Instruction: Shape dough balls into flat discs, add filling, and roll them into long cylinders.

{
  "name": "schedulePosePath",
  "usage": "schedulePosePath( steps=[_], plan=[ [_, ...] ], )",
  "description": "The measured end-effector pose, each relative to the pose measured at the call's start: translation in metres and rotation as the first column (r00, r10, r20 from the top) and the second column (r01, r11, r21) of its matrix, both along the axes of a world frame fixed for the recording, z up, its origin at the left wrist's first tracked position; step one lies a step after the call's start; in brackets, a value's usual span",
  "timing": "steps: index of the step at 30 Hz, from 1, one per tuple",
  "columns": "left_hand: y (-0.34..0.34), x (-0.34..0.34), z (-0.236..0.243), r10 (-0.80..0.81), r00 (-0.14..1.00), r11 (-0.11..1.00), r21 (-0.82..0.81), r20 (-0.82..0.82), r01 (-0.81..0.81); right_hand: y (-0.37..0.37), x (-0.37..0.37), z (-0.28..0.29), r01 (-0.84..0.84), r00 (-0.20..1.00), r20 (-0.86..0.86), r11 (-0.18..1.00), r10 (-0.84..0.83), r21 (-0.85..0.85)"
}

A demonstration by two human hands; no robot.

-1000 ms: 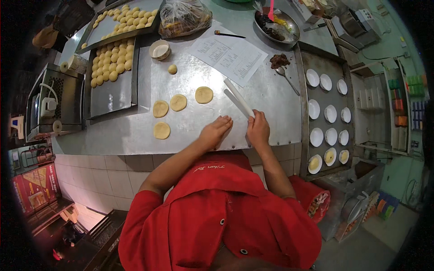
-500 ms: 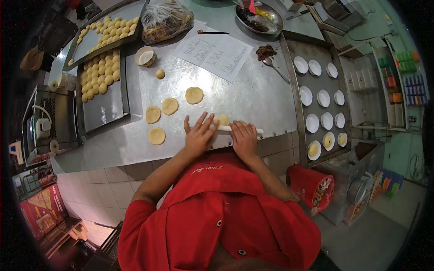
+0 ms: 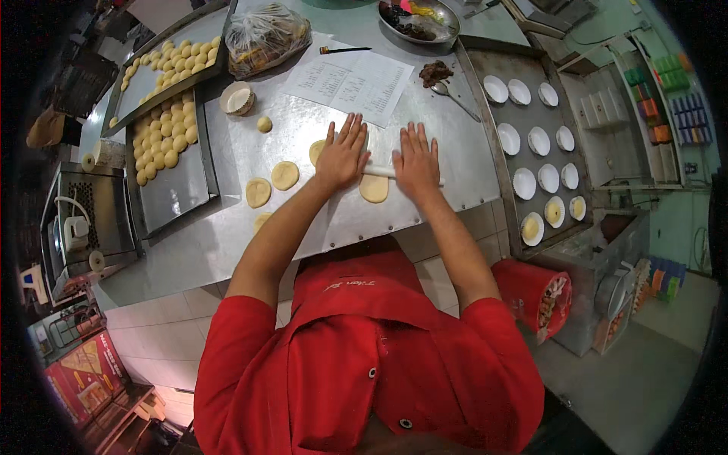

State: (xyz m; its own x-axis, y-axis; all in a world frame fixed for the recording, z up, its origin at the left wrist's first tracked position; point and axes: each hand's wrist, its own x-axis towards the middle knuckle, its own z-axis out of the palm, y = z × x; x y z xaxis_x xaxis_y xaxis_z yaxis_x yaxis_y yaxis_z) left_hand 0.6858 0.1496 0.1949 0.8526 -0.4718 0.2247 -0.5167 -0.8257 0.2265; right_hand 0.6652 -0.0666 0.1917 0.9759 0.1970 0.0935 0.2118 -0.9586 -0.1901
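Note:
A white rolling pin (image 3: 380,171) lies across the far part of a flattened dough round (image 3: 374,189) on the metal table. My left hand (image 3: 343,154) rests flat over the pin's left end, fingers stretched forward. Over its right part, my right hand (image 3: 416,161) is flat too, with the fingers extended. Beside my left arm are more dough rounds (image 3: 285,175); my hand partly covers one, my forearm another. A small dough ball (image 3: 264,124) sits farther off, near a stack of paper cups (image 3: 237,98).
At left, two trays hold many dough balls (image 3: 164,135). A baking tray (image 3: 523,227) with white paper cups stands right, several cups holding dough. Beyond my hands lie printed sheets (image 3: 350,80), a spoon (image 3: 459,104), dark filling (image 3: 434,72), a metal bowl (image 3: 447,34) and a plastic bag (image 3: 265,42).
Both hands have pushed the rolling pin away from me, and my arms are straighter. The dough under it now shows as a larger round on the near side of the pin.

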Motion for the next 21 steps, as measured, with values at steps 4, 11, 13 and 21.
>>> schedulePosePath(
  steps=[4,11,13,21],
  plan=[
    [0.009,-0.062,-0.002,-0.039,0.997,0.999,-0.022,-0.062,0.038,0.011,-0.072,-0.003,0.017,1.0,0.003,0.999,-0.016,-0.034],
    [0.026,-0.15,0.004,-0.1,0.983,0.987,-0.139,-0.153,0.079,0.011,-0.15,-0.02,-0.069,0.996,0.073,0.982,0.057,0.177],
    [0.027,-0.15,0.006,-0.098,0.978,0.98,-0.191,-0.186,0.062,0.006,-0.147,-0.011,-0.093,0.992,0.099,0.973,0.074,0.213],
    [-0.016,-0.061,0.001,0.095,0.995,0.919,-0.383,-0.017,-0.095,-0.012,-0.062,0.003,0.078,0.974,0.184,0.962,-0.129,0.263]
  ],
)
